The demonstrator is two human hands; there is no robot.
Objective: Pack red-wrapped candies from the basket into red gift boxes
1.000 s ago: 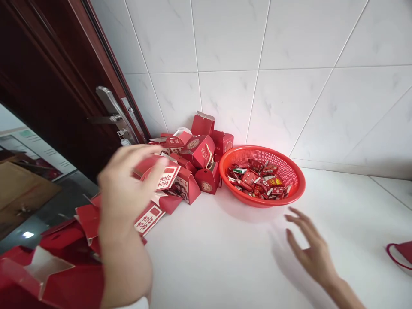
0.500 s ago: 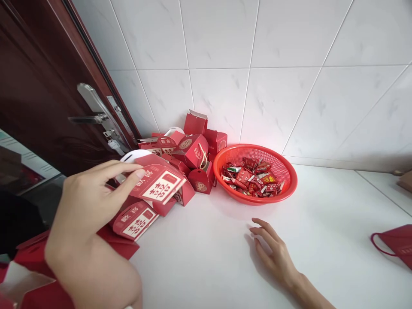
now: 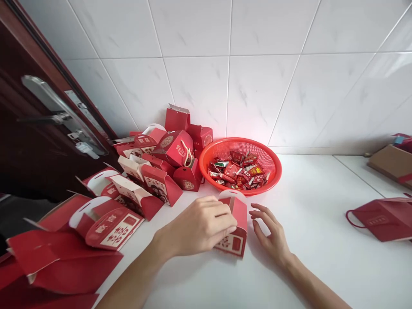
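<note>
My left hand (image 3: 206, 225) is wrapped over a small red candy box (image 3: 238, 216) at the middle of the white countertop (image 3: 309, 214). The box has a white inner flap at its top and a cream panel with red characters, partly covered by my fingers. Close by on the box's right side, my right hand (image 3: 272, 236) has its fingers apart and curved, holding nothing. Just behind the box stands a red plastic basket (image 3: 273, 180) with many wrapped candies (image 3: 240, 169) in it.
Several red paper boxes (image 3: 161, 184) are crowded along the left, by a dark door (image 3: 19, 111). A red box with a cord handle (image 3: 380, 219) lies at the right, with a brown carton (image 3: 391, 163) behind it. A tiled wall (image 3: 196, 86) closes off the back.
My left hand has carried the box from the pile at the left to the middle of the counter. My right hand stays open near the same place. The view has turned rightward.
</note>
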